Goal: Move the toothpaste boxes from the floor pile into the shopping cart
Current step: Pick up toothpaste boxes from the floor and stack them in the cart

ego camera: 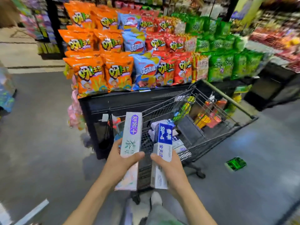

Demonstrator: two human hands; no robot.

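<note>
My left hand (121,161) grips a long pale toothpaste box with a purple label (131,135), held upright over the near end of the shopping cart (230,98). Beside it, my right hand (168,168) grips a white and blue toothpaste box marked SP-4 (162,143), also upright. Both boxes hang just above the cart's near corner. Several white and blue toothpaste boxes (178,143) lie inside the cart at its near end. Colourful packaged goods (204,119) fill the cart's far part. The floor pile is out of view.
A black display stand (129,101) stacked with orange, blue, red and green snack bags (116,70) stands right behind the cart. A green packet (236,163) lies on the grey floor to the right. My shoe (156,198) is below the cart's near end.
</note>
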